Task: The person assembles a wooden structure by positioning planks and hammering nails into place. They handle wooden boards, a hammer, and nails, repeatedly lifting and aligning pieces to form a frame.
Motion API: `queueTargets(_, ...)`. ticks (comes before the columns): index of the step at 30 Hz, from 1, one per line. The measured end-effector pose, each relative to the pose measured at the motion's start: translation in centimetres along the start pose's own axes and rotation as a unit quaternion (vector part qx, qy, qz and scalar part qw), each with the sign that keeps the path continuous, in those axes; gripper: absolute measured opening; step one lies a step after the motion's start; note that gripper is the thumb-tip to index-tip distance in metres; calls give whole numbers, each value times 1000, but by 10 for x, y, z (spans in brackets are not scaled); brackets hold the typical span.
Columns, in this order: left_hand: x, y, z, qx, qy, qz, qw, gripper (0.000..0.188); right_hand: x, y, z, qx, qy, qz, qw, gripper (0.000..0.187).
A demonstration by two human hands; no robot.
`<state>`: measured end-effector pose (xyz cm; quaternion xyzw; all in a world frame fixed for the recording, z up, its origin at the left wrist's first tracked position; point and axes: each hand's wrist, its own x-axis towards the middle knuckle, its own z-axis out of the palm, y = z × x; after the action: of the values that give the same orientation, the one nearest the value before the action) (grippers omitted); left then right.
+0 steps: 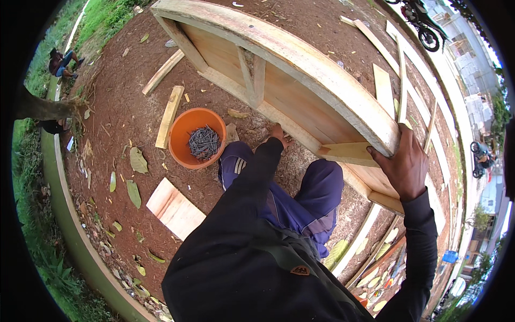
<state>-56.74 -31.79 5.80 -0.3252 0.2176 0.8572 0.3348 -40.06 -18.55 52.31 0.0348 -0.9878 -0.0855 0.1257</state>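
Note:
A large wooden frame with a thin plywood panel stands on its edge in front of me, tilted. My right hand is closed round the frame's upper edge at its near right corner, thumb on the inner side. Low down between my knees, my left hand reaches to the frame's bottom rail, close to the ground. Its fingers look partly spread, and whether they touch the rail is hard to see. Left of that hand sits an orange bowl holding many grey nails.
Wood offcuts and a flat board lie on the brown soil at left. Long planks run along the right. A tree trunk and a seated person are at far left. A motorcycle stands at upper right.

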Motion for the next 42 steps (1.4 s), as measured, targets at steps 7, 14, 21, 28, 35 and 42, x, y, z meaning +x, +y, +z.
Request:
queueTargets(7,11,0,-6,73,31,-20,997,61,19,2,16,-15,12,-21,1000,68)
queueTargets(14,-95,43,-21,224,20,212,951,32,39,4,49,-39,-18,-20,999,63)
queueTargets(21,-204,293,-205,227,333,609,683,27,31,5,61,-29,-25,-11,999,65)
queueTargets(28,-161,313,-381,526,594,240,559,89,44,3,72,-4,-36,-22,999,68)
queueTargets(35,-162,314,-390,602,582,171,520,85,46,2,73,-22,-38,-16,999,73)
queueTargets(42,-238,314,-334,605,470,320,557,63,31,-3,64,-5,-36,-32,999,75)
